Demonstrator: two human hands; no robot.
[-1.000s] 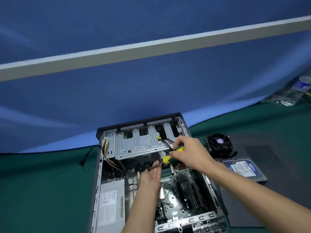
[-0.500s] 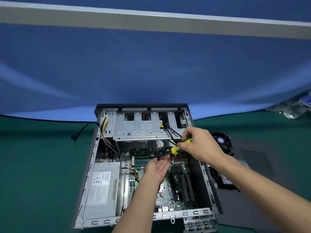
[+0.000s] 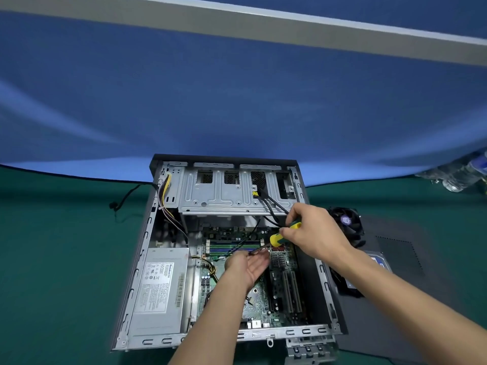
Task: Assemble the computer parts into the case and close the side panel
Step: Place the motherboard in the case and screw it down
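An open computer case (image 3: 137, 275) lies on its side on the green table. Inside are a motherboard (image 3: 232, 238), a grey power supply (image 3: 160, 288) at the left and a metal drive cage (image 3: 221, 193) at the far end. My right hand (image 3: 313, 233) grips a yellow-and-green screwdriver (image 3: 280, 235), its shaft slanting down to the left over the board. My left hand (image 3: 250, 267) is held palm up with relaxed fingers just under the screwdriver tip. The tip itself is hard to make out.
Right of the case lie a CPU cooler fan (image 3: 346, 221), a hard drive (image 3: 379, 262) partly behind my right forearm, and the dark side panel (image 3: 400, 248). Plastic bottles (image 3: 461, 175) lie at the far right. A black cable (image 3: 123, 198) trails left of the case.
The view has tilted and shifted, so the whole case shows. Both hands keep about the same pose over the motherboard, my right still gripping the screwdriver.
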